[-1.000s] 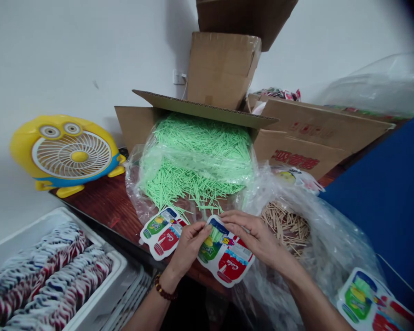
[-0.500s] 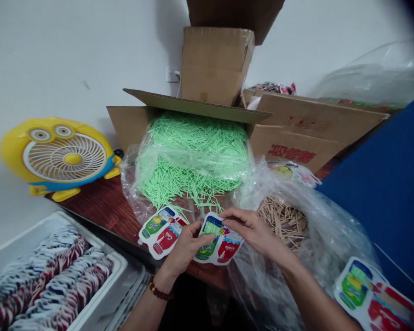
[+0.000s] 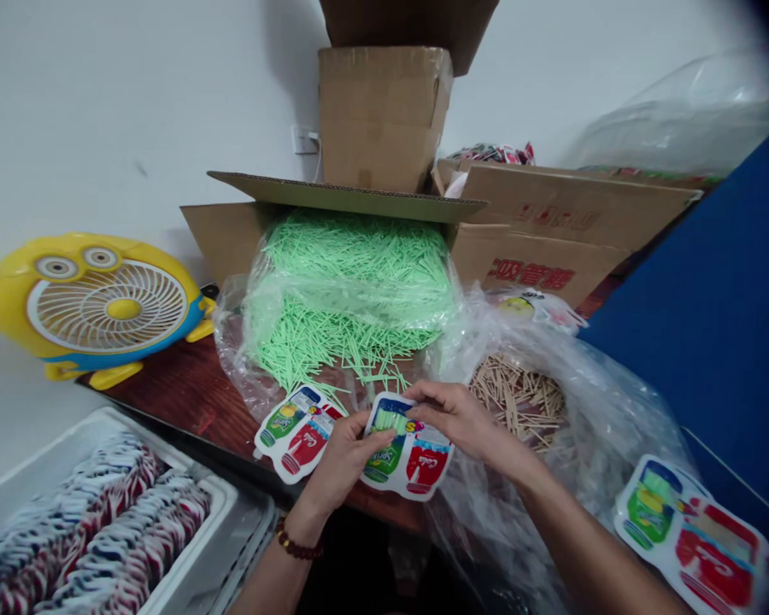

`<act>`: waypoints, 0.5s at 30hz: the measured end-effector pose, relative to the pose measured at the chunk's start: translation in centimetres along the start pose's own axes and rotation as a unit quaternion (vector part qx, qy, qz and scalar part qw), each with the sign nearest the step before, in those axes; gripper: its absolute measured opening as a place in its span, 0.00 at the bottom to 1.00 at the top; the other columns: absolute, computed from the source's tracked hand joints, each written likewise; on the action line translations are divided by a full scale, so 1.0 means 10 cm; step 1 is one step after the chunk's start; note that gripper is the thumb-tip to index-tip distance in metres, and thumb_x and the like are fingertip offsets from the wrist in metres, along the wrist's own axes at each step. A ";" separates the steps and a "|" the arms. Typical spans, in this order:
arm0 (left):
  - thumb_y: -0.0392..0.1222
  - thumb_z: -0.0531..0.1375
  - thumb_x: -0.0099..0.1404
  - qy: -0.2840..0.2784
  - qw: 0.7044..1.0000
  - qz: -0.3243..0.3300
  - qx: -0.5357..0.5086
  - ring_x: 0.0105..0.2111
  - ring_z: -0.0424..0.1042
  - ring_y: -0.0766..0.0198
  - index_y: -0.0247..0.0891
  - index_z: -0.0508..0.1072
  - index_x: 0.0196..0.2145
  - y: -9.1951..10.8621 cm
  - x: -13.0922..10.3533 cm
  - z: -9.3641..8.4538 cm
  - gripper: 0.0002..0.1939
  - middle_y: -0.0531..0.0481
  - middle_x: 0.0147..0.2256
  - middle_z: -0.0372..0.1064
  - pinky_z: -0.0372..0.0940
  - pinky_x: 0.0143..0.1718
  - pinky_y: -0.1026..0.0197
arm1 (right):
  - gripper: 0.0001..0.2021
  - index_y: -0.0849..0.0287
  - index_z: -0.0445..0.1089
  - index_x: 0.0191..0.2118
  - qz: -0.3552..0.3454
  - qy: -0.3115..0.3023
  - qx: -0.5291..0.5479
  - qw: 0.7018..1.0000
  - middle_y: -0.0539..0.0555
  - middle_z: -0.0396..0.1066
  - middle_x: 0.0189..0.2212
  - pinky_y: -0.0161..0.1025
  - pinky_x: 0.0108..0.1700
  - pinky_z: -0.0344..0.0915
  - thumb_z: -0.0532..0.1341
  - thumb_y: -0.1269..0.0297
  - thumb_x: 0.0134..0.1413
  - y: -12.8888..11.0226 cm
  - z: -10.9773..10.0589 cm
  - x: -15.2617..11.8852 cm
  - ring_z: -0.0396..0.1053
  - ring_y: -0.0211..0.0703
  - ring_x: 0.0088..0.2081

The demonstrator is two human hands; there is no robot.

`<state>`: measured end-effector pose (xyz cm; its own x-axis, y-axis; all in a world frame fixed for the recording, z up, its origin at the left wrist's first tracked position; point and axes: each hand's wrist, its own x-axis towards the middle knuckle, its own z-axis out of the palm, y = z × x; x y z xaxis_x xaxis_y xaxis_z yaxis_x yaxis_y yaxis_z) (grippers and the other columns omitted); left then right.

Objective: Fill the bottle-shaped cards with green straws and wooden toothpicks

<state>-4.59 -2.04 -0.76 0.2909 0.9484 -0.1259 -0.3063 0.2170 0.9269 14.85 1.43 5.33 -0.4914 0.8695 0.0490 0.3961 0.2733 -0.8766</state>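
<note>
A printed candy pack point(image 3: 428, 464) with a green Sprite bottle and a red Cola bottle on it is held up over the table edge. My left hand point(image 3: 346, 457) grips its left side, thumb across the front. At its upper edge are the bent fingers of my right hand point(image 3: 454, 418); the fingertips are partly hidden. Light green sticks point(image 3: 390, 418) show in the pack's green half. A second such pack point(image 3: 293, 436) lies just left of it, partly behind my left hand. Beyond both spreads a heap of green sticks point(image 3: 352, 282) on clear plastic, spilling from an open carton point(image 3: 352, 196).
Brown sticks point(image 3: 519, 397) lie in a clear plastic bag point(image 3: 606, 410) at right. More packs point(image 3: 721, 547) sit at lower right. A white crate point(image 3: 221, 495) with rows of packs stands lower left. A yellow fan point(image 3: 108, 303) and a blue panel point(image 3: 698, 316) flank the table.
The view has shifted slightly, so the background sits further left. Both hands stay on the same pack, with little visible movement of the fingers.
</note>
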 end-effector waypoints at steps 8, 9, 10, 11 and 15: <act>0.38 0.68 0.54 -0.010 0.999 -0.019 -0.041 0.31 0.75 0.62 0.34 0.76 0.40 0.02 -0.04 0.04 0.14 0.48 0.34 0.78 0.69 0.36 0.62 | 0.06 0.56 0.72 0.39 0.001 0.016 0.019 1.000 0.49 0.74 0.32 0.35 0.36 0.63 0.59 0.66 0.57 0.00 0.00 0.01 0.69 0.38 0.33; 0.38 0.68 0.54 -0.006 0.999 -0.019 -0.044 0.31 0.75 0.62 0.34 0.76 0.41 0.01 -0.03 0.04 0.15 0.47 0.34 0.78 0.69 0.36 0.62 | 0.06 0.56 0.71 0.39 -0.001 0.017 0.028 0.999 0.50 0.74 0.33 0.35 0.37 0.64 0.59 0.66 0.57 0.01 0.00 0.01 0.69 0.39 0.34; 0.37 0.68 0.54 -0.003 0.999 -0.020 -0.044 0.31 0.75 0.61 0.34 0.76 0.41 0.01 -0.03 0.03 0.15 0.47 0.33 0.78 0.69 0.36 0.61 | 0.06 0.56 0.71 0.40 -0.002 0.018 0.036 0.999 0.50 0.74 0.34 0.35 0.37 0.64 0.59 0.66 0.57 0.01 0.00 0.01 0.70 0.39 0.35; 0.37 0.68 0.54 0.001 0.999 -0.022 -0.042 0.31 0.75 0.61 0.33 0.76 0.40 0.01 -0.03 0.03 0.15 0.47 0.33 0.78 0.69 0.36 0.61 | 0.07 0.56 0.70 0.41 -0.002 0.019 0.040 0.999 0.50 0.74 0.34 0.35 0.37 0.64 0.59 0.66 0.57 0.01 0.01 0.00 0.70 0.39 0.34; 0.38 0.68 0.54 0.008 0.999 -0.030 -0.010 0.29 0.75 0.60 0.31 0.78 0.37 0.00 -0.02 0.01 0.12 0.45 0.31 0.78 0.69 0.34 0.60 | 0.09 0.55 0.70 0.44 0.015 0.027 0.001 1.000 0.49 0.73 0.31 0.34 0.32 0.62 0.59 0.65 0.56 0.05 -0.02 -0.01 0.67 0.38 0.30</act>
<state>-4.54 -2.23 -0.66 0.2938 0.9375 -0.1864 -0.3078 0.2775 0.9101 15.21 1.55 5.00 -0.4373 0.8980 0.0483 0.4082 0.2461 -0.8791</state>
